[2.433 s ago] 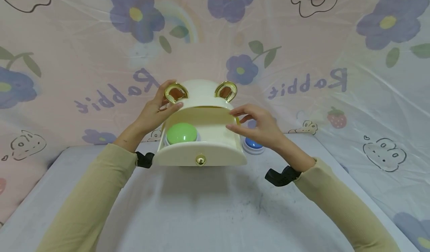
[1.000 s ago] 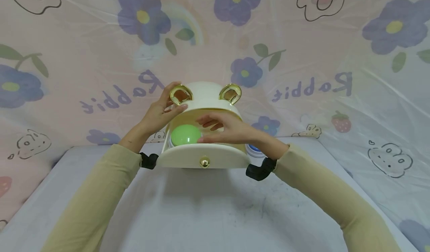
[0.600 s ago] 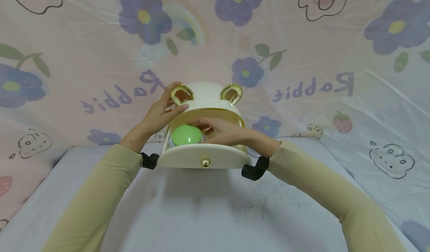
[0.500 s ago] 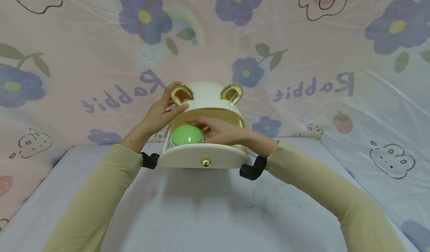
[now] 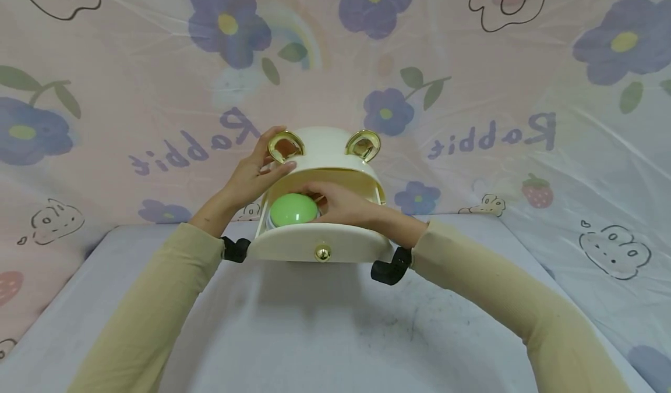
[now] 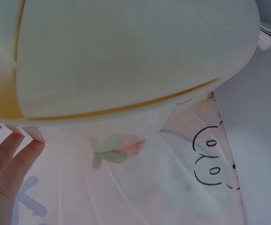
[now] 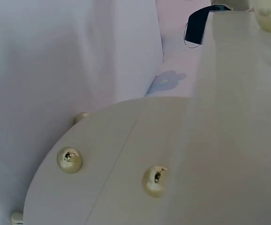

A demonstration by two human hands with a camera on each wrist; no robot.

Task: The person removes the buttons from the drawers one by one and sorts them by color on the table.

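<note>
Both clamped, left hand (image 5: 251, 174) on the box (image 5: 326, 145), right hand (image 5: 343, 204) on the green button (image 5: 292, 210) against its fingertips, whose smoothness could cause slipping.

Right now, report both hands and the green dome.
Left hand holds white box. Right hand grips green dome inside open drawer. Drawer's front partly hides dome's base.

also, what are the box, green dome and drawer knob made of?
Box: likely hard plastic, satin-gloss white; smooth curved shell, soft sheen.
Green dome: probably glossy plastic; bright highlights.
Knob: gold, mirror-like; metal or plated plastic, can't tell.
</note>
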